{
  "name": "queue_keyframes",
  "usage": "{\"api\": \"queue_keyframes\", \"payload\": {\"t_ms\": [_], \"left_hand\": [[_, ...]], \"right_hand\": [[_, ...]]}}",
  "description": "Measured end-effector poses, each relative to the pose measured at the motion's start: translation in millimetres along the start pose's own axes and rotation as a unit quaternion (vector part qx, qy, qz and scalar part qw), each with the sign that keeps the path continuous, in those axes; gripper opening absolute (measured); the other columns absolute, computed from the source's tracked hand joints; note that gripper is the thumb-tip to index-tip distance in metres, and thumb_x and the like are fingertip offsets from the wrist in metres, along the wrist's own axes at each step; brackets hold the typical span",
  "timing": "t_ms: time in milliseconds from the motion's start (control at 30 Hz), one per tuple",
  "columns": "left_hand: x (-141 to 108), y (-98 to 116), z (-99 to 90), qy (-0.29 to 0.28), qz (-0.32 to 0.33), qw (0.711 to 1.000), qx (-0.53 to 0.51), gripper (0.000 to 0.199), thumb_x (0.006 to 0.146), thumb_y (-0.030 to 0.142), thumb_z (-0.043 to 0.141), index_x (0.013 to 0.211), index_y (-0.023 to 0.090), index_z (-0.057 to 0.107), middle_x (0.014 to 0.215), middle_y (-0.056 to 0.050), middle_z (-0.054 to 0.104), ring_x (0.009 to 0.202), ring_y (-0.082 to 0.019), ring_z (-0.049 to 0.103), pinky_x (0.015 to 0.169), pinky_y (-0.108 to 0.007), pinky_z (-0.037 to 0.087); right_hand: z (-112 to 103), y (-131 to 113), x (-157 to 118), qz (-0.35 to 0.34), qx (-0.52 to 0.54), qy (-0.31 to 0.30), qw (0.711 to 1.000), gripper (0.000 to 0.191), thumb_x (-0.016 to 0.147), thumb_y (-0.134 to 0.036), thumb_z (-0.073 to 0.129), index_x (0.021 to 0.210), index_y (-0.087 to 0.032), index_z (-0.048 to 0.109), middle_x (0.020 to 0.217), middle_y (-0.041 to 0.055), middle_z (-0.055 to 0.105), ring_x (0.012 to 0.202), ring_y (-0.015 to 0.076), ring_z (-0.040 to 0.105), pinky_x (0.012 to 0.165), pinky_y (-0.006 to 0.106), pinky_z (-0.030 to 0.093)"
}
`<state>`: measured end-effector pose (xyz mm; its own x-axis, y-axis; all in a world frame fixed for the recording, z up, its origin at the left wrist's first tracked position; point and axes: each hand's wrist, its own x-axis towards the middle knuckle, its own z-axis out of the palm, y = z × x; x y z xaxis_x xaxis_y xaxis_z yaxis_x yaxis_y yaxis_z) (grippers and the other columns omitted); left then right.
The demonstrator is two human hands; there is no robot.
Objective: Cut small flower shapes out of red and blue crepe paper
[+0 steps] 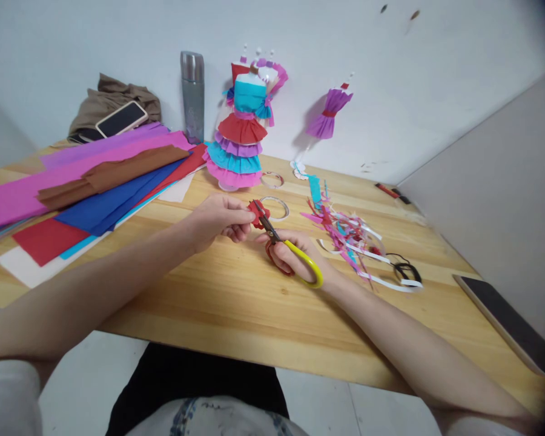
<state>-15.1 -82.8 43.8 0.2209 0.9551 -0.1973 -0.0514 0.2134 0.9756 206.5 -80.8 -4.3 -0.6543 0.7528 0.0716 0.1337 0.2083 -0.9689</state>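
Between finger and thumb, my left hand (218,221) pinches a small piece of red paper (257,214) above the table. Yellow-handled scissors (305,260) are in my right hand (295,248), its fingers wrapped round the handles. The dark blades point up and left and overlap the red paper; whether they cut into it is too small to tell. Something red also shows by the right fingers, around the far handle loop. Just behind the hands, a tape roll (279,208) lies flat on the wooden table (218,309).
Coloured paper sheets (118,175) lie on the left, near a phone (122,118), brown cloth (113,100) and a flask (192,97). Dressed mannequins (245,130) stand against the wall. Paper scraps (345,233) and a black cord (405,270) lie right; a dark tablet-like slab (508,321) sits farther right.
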Motion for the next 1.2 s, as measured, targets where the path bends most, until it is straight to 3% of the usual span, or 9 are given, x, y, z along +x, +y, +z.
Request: {"api": "queue_keyframes", "payload": {"t_ms": [433, 733, 1200], "left_hand": [[-2.8, -1.3, 4.7, -0.010, 0.005, 1.000, -0.013, 0.026, 0.082, 0.016, 0.070, 0.057, 0.013, 0.065, 0.051, -0.003, 0.062, 0.045, -0.008, 0.055, 0.048, -0.019, 0.045], [-2.2, 8.4, -1.8, 0.026, 0.003, 0.999, 0.030, 0.023, 0.082, 0.020, 0.069, 0.061, 0.013, 0.068, 0.060, -0.005, 0.068, 0.051, -0.010, 0.061, 0.051, -0.020, 0.049], [-1.8, 7.7, 0.1, 0.036, 0.032, 0.998, 0.051, 0.027, 0.082, 0.011, 0.066, 0.055, 0.013, 0.064, 0.053, -0.002, 0.063, 0.046, -0.008, 0.056, 0.048, -0.018, 0.045]], "right_hand": [[0.5, 1.2, 0.3, -0.001, 0.006, 0.003, 1.000, 0.063, 0.091, -0.073, 0.060, 0.109, -0.013, 0.070, 0.051, -0.0088, 0.042, 0.042, 0.0084, 0.035, 0.042, 0.023, 0.027], [0.6, 0.0, -0.4, 0.004, 0.002, 0.002, 1.000, 0.066, 0.090, -0.074, 0.060, 0.113, -0.012, 0.069, 0.053, -0.0086, 0.043, 0.043, 0.0083, 0.034, 0.043, 0.024, 0.026], [1.2, -0.5, 0.1, 0.001, -0.001, 0.006, 1.000, 0.063, 0.090, -0.073, 0.062, 0.109, -0.014, 0.070, 0.052, -0.0088, 0.043, 0.043, 0.0081, 0.034, 0.043, 0.024, 0.025]]}}
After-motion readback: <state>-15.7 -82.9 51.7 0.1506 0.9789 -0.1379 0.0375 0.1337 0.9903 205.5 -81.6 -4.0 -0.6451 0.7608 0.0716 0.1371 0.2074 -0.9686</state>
